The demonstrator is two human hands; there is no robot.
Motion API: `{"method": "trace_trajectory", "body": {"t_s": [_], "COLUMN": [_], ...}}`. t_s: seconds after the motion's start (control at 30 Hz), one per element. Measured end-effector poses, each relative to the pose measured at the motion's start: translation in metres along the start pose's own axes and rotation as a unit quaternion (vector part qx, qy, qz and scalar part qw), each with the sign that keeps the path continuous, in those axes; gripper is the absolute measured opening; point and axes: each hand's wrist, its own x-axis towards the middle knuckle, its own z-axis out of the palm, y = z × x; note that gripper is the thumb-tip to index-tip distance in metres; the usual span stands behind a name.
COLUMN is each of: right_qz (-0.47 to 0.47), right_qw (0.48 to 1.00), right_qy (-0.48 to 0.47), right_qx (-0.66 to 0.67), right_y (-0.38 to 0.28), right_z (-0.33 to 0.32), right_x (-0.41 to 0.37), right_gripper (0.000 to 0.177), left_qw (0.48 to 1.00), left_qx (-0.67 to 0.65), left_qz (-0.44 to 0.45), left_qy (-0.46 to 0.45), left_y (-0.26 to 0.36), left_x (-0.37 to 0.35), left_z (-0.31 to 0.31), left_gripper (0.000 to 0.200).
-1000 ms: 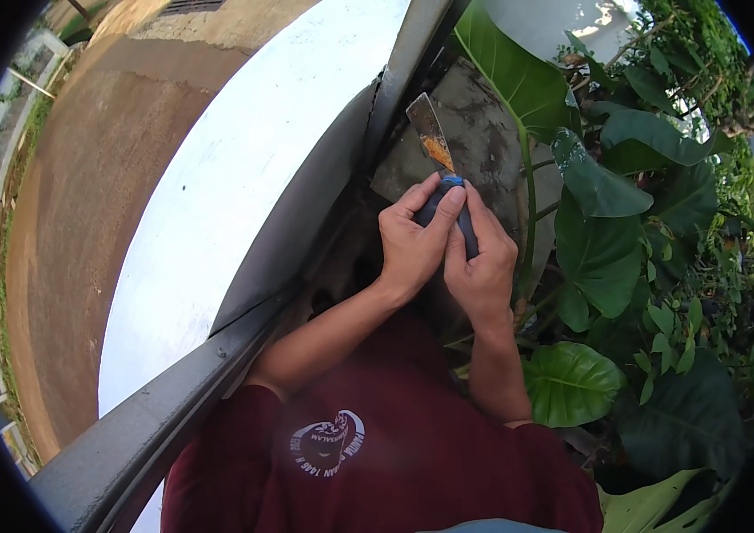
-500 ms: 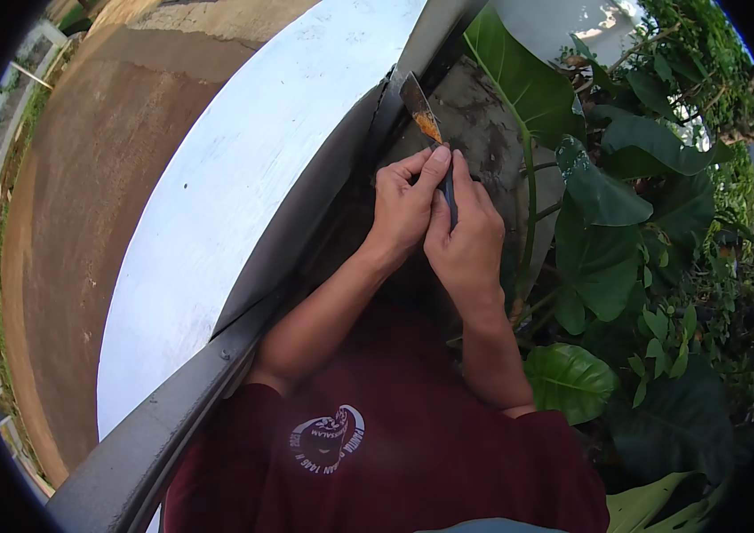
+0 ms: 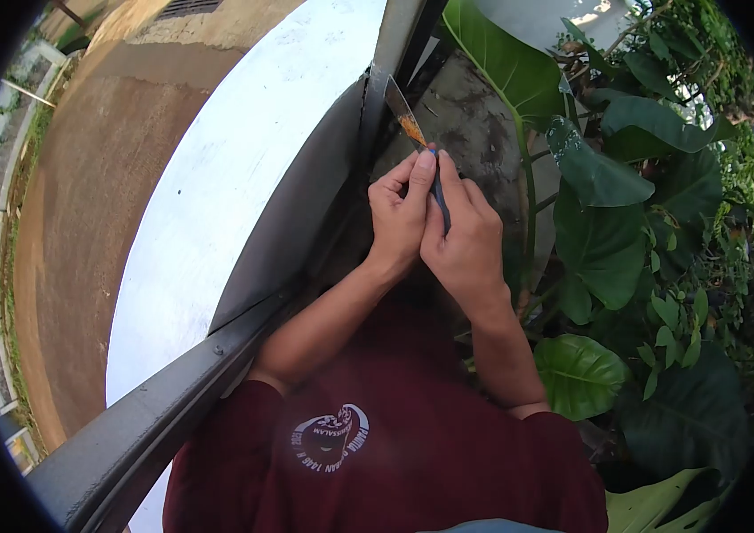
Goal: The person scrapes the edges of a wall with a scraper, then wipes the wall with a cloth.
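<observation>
A scraper-like tool (image 3: 406, 117) with a flat metal blade, orange-brown stained near the handle, points up and left, its tip close to the dark metal frame (image 3: 402, 35). Its dark handle lies between both hands. My right hand (image 3: 467, 218) has its fingers wrapped round the handle. Against it, my left hand (image 3: 399, 209) is closed, thumb and fingers pressed at the handle's upper end near the blade. A dark curved panel (image 3: 292, 204) edges the frame left of my hands.
A white curved surface (image 3: 208, 186) spans the left side, with brown paved ground (image 3: 110, 178) beyond it. A grey metal rail (image 3: 155, 413) crosses the lower left. Large green leaves (image 3: 603, 240) crowd the right, near a grey wall-like surface (image 3: 474, 115).
The tool and both hands have shifted slightly left in view, and the blade tip sits nearer the frame's edge. The camera view has turned a little; both hands keep their hold.
</observation>
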Motion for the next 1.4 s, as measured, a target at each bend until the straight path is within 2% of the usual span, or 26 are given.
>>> {"method": "trace_trajectory", "body": {"t_s": [0.07,0.2,0.23,0.33,0.37,0.5,0.6,0.63,0.73,0.77,0.8,0.87,0.9,1.0,1.03,1.13,1.17,1.27,1.37,1.4], "right_qz": [0.011,-0.004,-0.01,0.01,0.01,-0.016,0.012,0.02,0.009,0.039,0.027,0.03,0.021,0.001,-0.002,0.018,0.029,0.033,0.023,0.025], "right_qw": [0.999,1.0,1.0,0.998,0.997,1.0,0.999,0.999,1.0,0.999,0.999,0.997,0.998,1.0,1.0,0.999,0.999,0.999,1.0,1.0], "right_qy": [-0.001,-0.005,-0.009,-0.039,-0.046,-0.01,-0.014,-0.025,0.001,-0.022,-0.021,-0.031,-0.031,-0.015,-0.007,-0.016,-0.023,-0.007,0.02,-0.003], "right_qx": [-0.035,-0.029,-0.026,-0.05,-0.065,-0.013,-0.04,-0.038,0.016,0.014,-0.009,-0.058,-0.059,-0.021,-0.023,-0.028,-0.027,-0.02,0.0,-0.013], "right_y": [0.002,0.0,0.001,0.003,0.004,0.002,0.001,-0.002,-0.004,-0.008,-0.006,-0.002,0.0,0.002,0.002,-0.003,-0.006,-0.011,-0.009,-0.008], "right_z": [0.011,0.004,0.005,0.014,0.016,0.007,0.024,0.019,0.016,0.012,0.016,0.023,0.017,0.011,0.013,0.017,0.016,0.014,0.017,0.018], "right_x": [0.007,-0.004,-0.001,0.005,0.014,-0.008,0.021,0.023,0.002,-0.003,0.008,0.016,0.017,-0.001,0.004,0.006,0.014,0.006,0.007,0.009], "right_gripper": [0.048,0.051,0.051,0.052,0.052,0.047,0.045,0.046,0.042,0.042,0.044,0.049,0.049,0.049,0.049,0.049,0.048,0.046,0.045,0.046], "left_qw": [0.995,0.999,0.999,0.997,0.996,0.994,0.996,0.995,0.999,0.999,0.999,0.994,0.994,0.999,0.998,0.996,0.996,1.0,0.999,0.997], "left_qx": [-0.029,0.036,0.046,-0.03,-0.011,0.098,-0.027,-0.009,0.03,0.045,0.043,-0.032,-0.029,0.032,0.067,-0.048,-0.022,0.013,-0.029,-0.052], "left_qz": [-0.032,-0.016,0.011,-0.061,-0.052,0.044,-0.056,-0.058,-0.036,-0.011,-0.015,-0.072,-0.068,-0.041,-0.005,-0.071,-0.058,-0.026,-0.038,-0.059], "left_qy": [-0.089,0.0,0.008,-0.048,-0.069,0.027,-0.062,-0.082,-0.008,0.002,0.014,-0.078,-0.086,0.011,0.018,-0.033,-0.062,0.007,-0.018,-0.028], "left_y": [0.0,0.006,0.003,-0.002,-0.001,-0.001,-0.004,0.0,0.005,0.004,0.004,-0.001,0.0,0.005,0.003,0.005,0.009,0.013,0.013,0.01], "left_x": [0.032,0.0,-0.001,0.022,0.026,0.001,0.037,0.039,0.011,0.005,0.006,0.032,0.034,0.01,0.005,0.03,0.036,0.014,0.023,0.026], "left_z": [-0.017,0.001,0.001,-0.022,-0.024,-0.005,-0.029,-0.032,-0.02,-0.016,-0.014,-0.03,-0.027,-0.007,-0.006,-0.02,-0.022,-0.007,-0.01,-0.017], "left_gripper": [0.033,0.034,0.035,0.035,0.034,0.034,0.034,0.036,0.036,0.035,0.035,0.037,0.035,0.033,0.033,0.033,0.033,0.032,0.031,0.031]}}
